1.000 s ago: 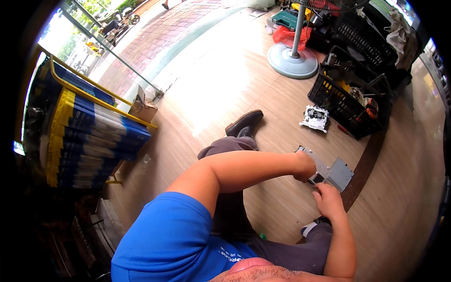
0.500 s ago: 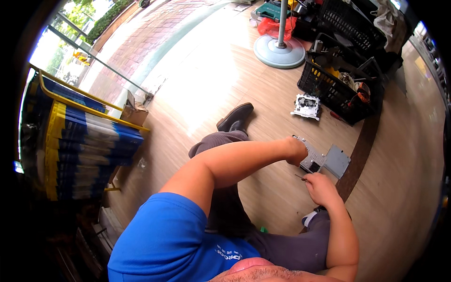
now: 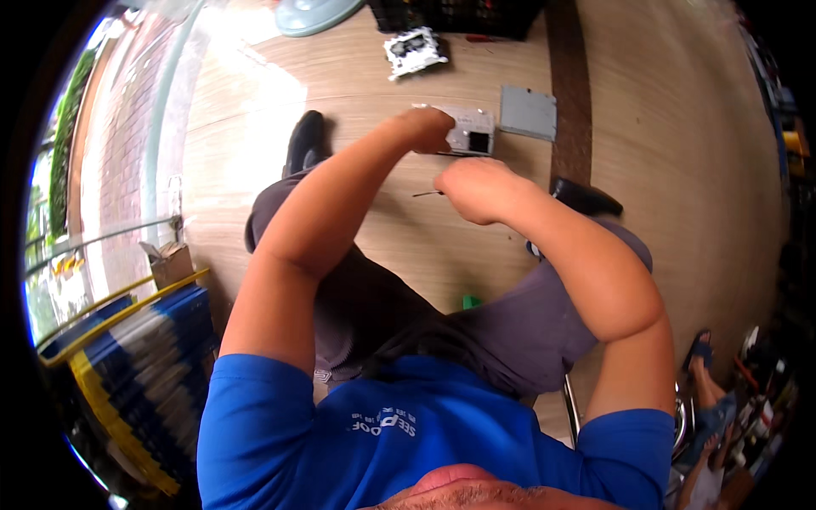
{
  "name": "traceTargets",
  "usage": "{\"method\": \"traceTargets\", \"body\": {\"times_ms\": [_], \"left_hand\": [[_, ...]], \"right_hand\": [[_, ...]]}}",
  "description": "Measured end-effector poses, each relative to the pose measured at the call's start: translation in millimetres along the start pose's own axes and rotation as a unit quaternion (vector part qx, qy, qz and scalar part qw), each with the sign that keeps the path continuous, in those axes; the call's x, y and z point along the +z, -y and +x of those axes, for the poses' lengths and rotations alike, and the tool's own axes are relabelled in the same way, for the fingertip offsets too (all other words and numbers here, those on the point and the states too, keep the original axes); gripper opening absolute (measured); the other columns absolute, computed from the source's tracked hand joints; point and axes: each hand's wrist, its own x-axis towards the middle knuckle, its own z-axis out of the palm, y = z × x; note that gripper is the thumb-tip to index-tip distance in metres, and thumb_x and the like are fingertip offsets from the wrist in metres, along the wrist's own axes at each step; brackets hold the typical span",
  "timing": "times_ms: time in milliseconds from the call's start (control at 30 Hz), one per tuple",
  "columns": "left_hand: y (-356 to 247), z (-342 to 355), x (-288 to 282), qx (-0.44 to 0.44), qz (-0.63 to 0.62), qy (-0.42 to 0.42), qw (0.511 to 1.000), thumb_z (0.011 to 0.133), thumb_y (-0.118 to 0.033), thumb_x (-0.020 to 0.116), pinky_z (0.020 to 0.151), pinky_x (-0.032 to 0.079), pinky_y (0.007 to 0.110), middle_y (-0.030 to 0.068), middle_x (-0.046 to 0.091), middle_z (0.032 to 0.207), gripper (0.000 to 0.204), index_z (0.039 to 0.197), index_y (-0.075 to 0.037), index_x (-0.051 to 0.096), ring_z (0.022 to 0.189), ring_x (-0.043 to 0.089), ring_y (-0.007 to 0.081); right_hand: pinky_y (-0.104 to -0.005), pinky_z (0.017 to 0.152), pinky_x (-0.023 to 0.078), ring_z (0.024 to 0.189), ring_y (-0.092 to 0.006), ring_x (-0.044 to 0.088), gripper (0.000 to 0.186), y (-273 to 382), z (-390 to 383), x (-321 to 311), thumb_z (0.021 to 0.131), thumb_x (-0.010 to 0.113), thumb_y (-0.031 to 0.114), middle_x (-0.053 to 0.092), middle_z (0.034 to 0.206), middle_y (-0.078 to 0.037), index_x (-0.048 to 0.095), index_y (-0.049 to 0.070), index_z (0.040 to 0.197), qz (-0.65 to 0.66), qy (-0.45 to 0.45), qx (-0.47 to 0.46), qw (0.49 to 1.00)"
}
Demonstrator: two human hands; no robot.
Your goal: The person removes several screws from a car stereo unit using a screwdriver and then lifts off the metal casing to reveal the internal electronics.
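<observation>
A silver metal electronic unit (image 3: 473,127) with a dark square patch at one corner lies at floor level in front of me. My left hand (image 3: 432,129) is closed over its left end, and its fingers are partly hidden. Just nearer to me, my right hand (image 3: 478,187) is closed on a thin dark screwdriver (image 3: 427,194), whose shaft points left, apart from the unit. Most of its handle is inside my fist. A flat grey metal cover (image 3: 528,113) lies right of the unit.
Beyond the unit lies a white plastic mechanism (image 3: 414,54), with a black crate (image 3: 459,19) behind it. A round stand base (image 3: 316,13) is at far left. Yellow-framed blue stacked boxes (image 3: 140,365) stand left. Another person's leg (image 3: 704,378) shows at lower right.
The whole view has turned, so the unit now sits higher and further left in the picture. The screwdriver stays in my right hand and my left hand stays at the unit.
</observation>
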Motion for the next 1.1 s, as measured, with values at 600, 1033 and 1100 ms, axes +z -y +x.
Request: {"method": "traceTargets", "body": {"times_ms": [600, 1033, 1100], "left_hand": [[6.1, 79.1, 26.4, -0.124, 0.078, 0.028, 0.989, 0.078, -0.030, 0.081, 0.104, 0.045, 0.054, 0.0164, 0.053, 0.141, 0.076, 0.142, -0.010, 0.045, 0.132, 0.050, 0.0356], [12.7, 72.6, 45.7, 0.024, 0.140, 0.080, 0.987, 0.076, -0.030, 0.081, 0.086, 0.055, 0.044, 0.0151, 0.072, 0.101, 0.033, 0.101, -0.010, 0.074, 0.097, 0.069, 0.0343], [11.6, 75.4, 40.3, -0.037, 0.109, 0.096, 0.989, 0.079, -0.028, 0.079, 0.086, 0.053, 0.046, 0.0172, 0.070, 0.099, 0.028, 0.099, -0.008, 0.072, 0.099, 0.066, 0.0368]], "right_hand": [[-0.0454, 0.072, 0.058, 0.095, -0.0294, 0.072, 0.026, 16.5, -26.6, -2.4, 0.070, 0.072, -0.002, 0.074, 0.103, -0.014, 0.076, 0.004, 0.095, 0.045, 0.034, -0.050, 0.997], [-0.0427, 0.073, 0.058, 0.095, -0.0282, 0.072, 0.022, 17.9, -23.5, 1.4, 0.073, 0.071, 0.000, 0.074, 0.099, -0.011, 0.077, 0.006, 0.093, 0.081, 0.014, -0.053, 0.995], [-0.0426, 0.073, 0.058, 0.095, -0.0280, 0.072, 0.022, 19.1, -23.7, 0.0, 0.073, 0.071, 0.000, 0.074, 0.099, -0.011, 0.077, 0.006, 0.093, 0.078, 0.025, -0.050, 0.995]]}}
